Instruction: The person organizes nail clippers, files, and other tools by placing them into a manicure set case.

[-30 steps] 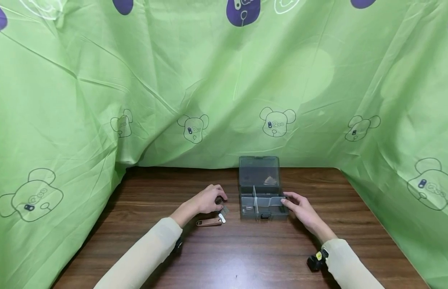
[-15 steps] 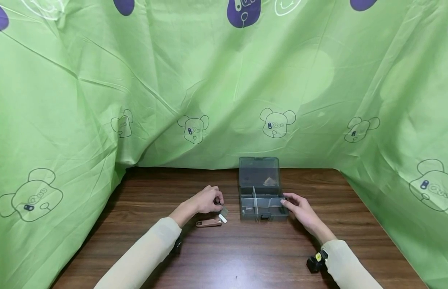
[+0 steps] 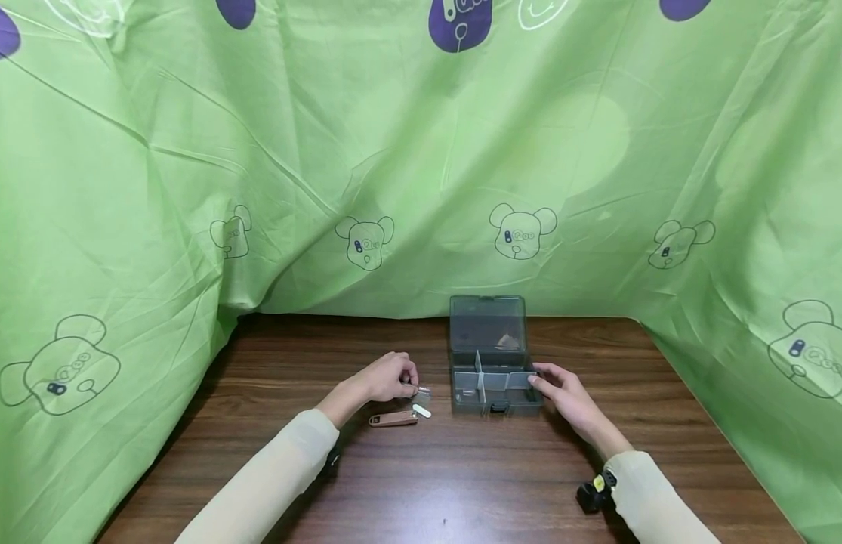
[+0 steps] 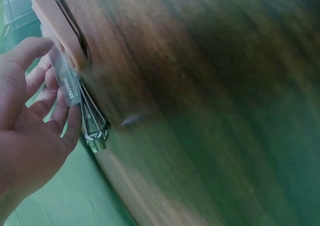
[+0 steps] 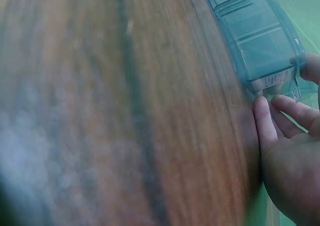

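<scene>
My left hand pinches a small clear rectangular piece between thumb and fingers, low over the table. White lettering shows on this clear piece in the left wrist view. A white pill-shaped piece lies just below it, touching the end of a flat brown bar like a nail clipper. A silver metal frame and a pinkish slab overlap the fingers' area. On the right, my right hand grips the side of a clear grey compartment box, thumb on its rim.
The box's lid stands open towards the back. Translucent dividers split its inside. Brown wood-grain table lies all around, and a green patterned curtain hangs behind and at both sides.
The clear piece in my left fingers has tilted and shows more. The white pill-shaped piece has shifted slightly right and turned flatter. My right hand stays on the box.
</scene>
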`<action>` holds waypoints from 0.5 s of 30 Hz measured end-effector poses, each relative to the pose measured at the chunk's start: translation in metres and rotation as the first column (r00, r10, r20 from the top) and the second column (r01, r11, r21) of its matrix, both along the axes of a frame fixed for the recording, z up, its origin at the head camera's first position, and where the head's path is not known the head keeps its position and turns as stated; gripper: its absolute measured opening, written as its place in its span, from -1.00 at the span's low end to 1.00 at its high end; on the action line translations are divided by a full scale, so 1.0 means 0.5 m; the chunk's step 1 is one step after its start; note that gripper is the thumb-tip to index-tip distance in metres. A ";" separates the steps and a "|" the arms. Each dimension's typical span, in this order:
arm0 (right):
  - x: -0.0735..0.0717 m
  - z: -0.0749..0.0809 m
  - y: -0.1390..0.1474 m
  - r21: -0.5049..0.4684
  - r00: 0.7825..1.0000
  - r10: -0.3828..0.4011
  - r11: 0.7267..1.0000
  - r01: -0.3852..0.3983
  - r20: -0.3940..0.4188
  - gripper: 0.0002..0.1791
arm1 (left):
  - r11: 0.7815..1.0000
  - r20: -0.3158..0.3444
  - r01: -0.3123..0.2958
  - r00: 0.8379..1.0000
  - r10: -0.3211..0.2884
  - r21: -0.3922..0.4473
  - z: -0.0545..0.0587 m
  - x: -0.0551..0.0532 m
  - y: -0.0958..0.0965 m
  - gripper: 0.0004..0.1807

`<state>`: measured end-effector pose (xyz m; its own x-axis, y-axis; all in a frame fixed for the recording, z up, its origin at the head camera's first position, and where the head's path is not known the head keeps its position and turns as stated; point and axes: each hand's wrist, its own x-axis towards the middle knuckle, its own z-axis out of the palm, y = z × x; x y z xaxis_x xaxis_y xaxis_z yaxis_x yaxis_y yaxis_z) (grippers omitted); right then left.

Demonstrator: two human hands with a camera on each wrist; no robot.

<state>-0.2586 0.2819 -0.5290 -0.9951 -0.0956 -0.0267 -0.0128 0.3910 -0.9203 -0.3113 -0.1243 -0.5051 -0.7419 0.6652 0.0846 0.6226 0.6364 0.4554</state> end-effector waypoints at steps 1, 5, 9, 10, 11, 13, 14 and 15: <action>0.000 0.001 0.000 0.001 1.000 0.001 1.000 -0.001 -0.002 -0.32 | 1.000 0.001 0.002 1.000 -0.002 0.007 0.000 0.000 -0.001 -0.90; 0.002 0.003 -0.003 0.006 1.000 0.003 1.000 -0.003 -0.008 -0.32 | 0.999 0.016 0.017 1.000 -0.018 0.034 -0.004 0.000 -0.003 -0.89; 0.003 0.003 -0.003 0.007 1.000 0.004 1.000 -0.004 0.000 -0.32 | 0.999 0.025 0.019 0.999 -0.020 0.039 -0.008 0.001 -0.007 -0.94; 0.003 0.003 -0.002 0.004 1.000 -0.001 1.000 0.001 0.002 -0.33 | 0.999 0.025 0.018 1.000 -0.019 0.037 -0.009 0.000 -0.007 -0.95; 0.003 0.002 -0.002 0.004 1.000 -0.001 1.000 0.001 0.002 -0.33 | 0.999 0.024 0.016 1.000 -0.017 0.034 -0.010 0.000 -0.007 -0.95; 0.003 0.003 -0.003 0.006 1.000 0.001 1.000 -0.001 -0.004 -0.34 | 0.999 0.020 0.013 1.000 -0.014 0.034 -0.010 -0.001 -0.007 -0.93; 0.004 0.004 -0.003 0.003 1.000 0.001 1.000 -0.001 -0.007 -0.34 | 0.999 0.018 0.010 1.000 -0.011 0.039 -0.009 -0.002 -0.006 -0.93; 0.004 0.004 -0.004 -0.002 1.000 0.000 1.000 0.000 -0.007 -0.34 | 0.999 0.019 0.006 1.000 -0.007 0.050 -0.007 -0.003 -0.006 -0.93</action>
<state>-0.2567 0.2800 -0.5269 -0.9952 -0.0957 -0.0195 -0.0193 0.3890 -0.9210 -0.3127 -0.1271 -0.5088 -0.7390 0.6656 0.1037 0.6179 0.6085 0.4979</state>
